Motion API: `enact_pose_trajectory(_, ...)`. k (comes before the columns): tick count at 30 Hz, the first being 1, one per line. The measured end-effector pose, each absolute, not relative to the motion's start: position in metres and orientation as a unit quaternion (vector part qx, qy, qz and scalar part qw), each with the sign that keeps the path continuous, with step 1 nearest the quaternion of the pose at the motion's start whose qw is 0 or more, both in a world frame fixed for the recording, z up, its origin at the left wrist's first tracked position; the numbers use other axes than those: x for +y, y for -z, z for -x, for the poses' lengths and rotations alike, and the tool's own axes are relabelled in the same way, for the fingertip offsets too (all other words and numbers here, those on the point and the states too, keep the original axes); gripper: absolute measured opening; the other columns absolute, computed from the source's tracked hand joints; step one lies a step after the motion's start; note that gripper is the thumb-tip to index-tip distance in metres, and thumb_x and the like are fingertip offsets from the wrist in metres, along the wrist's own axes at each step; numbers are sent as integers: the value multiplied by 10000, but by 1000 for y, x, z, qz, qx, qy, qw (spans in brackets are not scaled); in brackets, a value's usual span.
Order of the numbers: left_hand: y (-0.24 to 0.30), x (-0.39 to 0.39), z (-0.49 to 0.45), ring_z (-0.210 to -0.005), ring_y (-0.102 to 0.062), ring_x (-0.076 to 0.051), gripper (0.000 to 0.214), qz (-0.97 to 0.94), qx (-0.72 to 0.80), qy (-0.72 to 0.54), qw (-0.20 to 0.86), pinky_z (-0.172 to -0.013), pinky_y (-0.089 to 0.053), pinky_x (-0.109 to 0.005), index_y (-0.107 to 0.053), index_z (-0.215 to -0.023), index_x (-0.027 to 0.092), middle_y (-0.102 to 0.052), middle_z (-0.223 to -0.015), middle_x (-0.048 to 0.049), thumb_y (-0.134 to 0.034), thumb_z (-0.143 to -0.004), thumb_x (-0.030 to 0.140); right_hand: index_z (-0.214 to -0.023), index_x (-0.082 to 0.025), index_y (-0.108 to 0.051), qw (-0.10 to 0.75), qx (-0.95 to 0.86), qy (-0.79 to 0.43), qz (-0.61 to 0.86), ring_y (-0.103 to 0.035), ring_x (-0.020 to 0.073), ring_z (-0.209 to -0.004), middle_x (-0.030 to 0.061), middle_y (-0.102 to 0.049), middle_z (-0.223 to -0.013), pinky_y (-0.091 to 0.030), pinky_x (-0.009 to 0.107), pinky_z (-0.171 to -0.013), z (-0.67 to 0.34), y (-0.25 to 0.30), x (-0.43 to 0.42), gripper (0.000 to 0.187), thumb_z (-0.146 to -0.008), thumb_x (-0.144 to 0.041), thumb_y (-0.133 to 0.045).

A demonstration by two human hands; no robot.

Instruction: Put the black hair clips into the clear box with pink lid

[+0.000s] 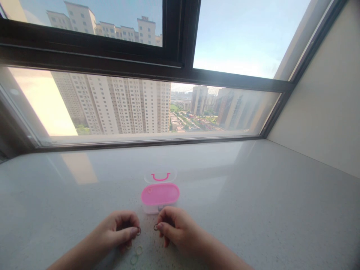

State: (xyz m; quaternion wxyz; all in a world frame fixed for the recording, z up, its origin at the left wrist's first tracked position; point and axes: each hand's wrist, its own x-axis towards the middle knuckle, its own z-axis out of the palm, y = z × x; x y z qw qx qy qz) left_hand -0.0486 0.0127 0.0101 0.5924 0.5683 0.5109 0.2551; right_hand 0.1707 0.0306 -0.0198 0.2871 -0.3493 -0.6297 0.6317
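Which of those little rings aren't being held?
The two pale rings lying loose on the counter, close under the left hand. The left hand and right hand each pinch a dark ring.

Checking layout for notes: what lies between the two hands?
Head view: bare countertop between left hand and right hand, each pinching a dark ring; two clear rings lie lower, by the left.

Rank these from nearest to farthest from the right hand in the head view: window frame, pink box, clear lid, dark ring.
1. dark ring: pinched by the right hand, on its left side.
2. pink box: just beyond the knuckles.
3. clear lid: directly behind the box.
4. window frame: farthest, along the back.
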Motion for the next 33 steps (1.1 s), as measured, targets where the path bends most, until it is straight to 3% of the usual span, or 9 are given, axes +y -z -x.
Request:
enact_pose_trajectory(9, -6, 15, 50, -474, -461, -98, 373, -572, 504, -258, 593, -433, -354, -188, -561, -695, 160, -504, -537, 50, -715, -629, 494, -791, -149, -515, 284, -637, -623, 355, -494, 57, -467, -31, -519, -655, -369, 164, -442, -172, 18, 30, 102, -791, -245, -551)
enact_pose_trajectory(23, -7, 15, 50, -498, -487, -114, 312, -577, 506, -253, 589, -446, -376, -198, -590, -694, 146, -518, -571, 35, -704, -633, 430, -787, -147, -507, 291, -632, -630, 346, -499, 62, -456, -31, -525, -651, -368, 166, -424, -171, 25, 31, 164, -763, -277, -605)
enact_pose_trajectory(33, -6, 16, 51, -470, -449, -94, 364, -583, 494, -253, 593, -430, -335, -184, -554, -689, 161, -495, -540, 50, -716, -632, 483, -797, -146, -526, 282, -633, -628, 354, -503, 62, -473, -32, -520, -661, -371, 169, -440, -172, 22, 30, 203, -763, -317, -630)
